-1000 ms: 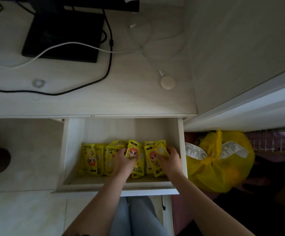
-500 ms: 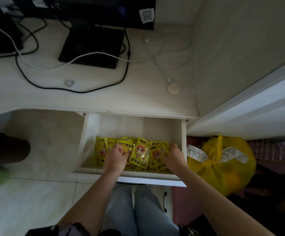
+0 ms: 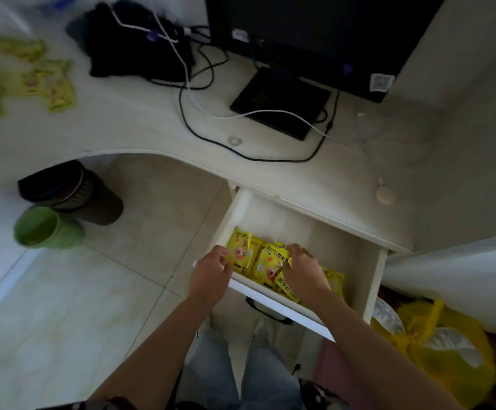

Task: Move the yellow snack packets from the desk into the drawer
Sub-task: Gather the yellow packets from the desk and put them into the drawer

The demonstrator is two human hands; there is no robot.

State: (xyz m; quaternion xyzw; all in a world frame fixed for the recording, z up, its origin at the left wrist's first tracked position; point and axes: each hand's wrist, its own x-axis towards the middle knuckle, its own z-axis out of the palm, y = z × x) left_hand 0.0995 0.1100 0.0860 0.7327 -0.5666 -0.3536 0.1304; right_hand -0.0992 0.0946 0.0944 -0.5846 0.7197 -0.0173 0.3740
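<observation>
Several yellow packets [image 3: 251, 257] are already laid in the open drawer [image 3: 372, 279], where both hands are busy: the left hand [image 3: 211, 269] is curled at one packet's edge, the right hand [image 3: 303, 269] is pinching another. More packets [image 3: 49, 84] are left on the bench [image 3: 140, 125]; those must be fetched next.

Both hands are reaching into the open drawer [image 3: 372, 279] under the desk [image 3: 152, 137]. The left hand [image 3: 209, 275] is curling its fingers [image 3: 222, 255] by the drawer's front left corner; the right hand [image 3: 304, 269] is resting on the yellow snack packets [image 3: 266, 263] inside, perhaps pinching one. More packets [image 3: 48, 84] are lying blurred on the desk's far left, well apart from the monitor [image 3: 314, 34].
</observation>
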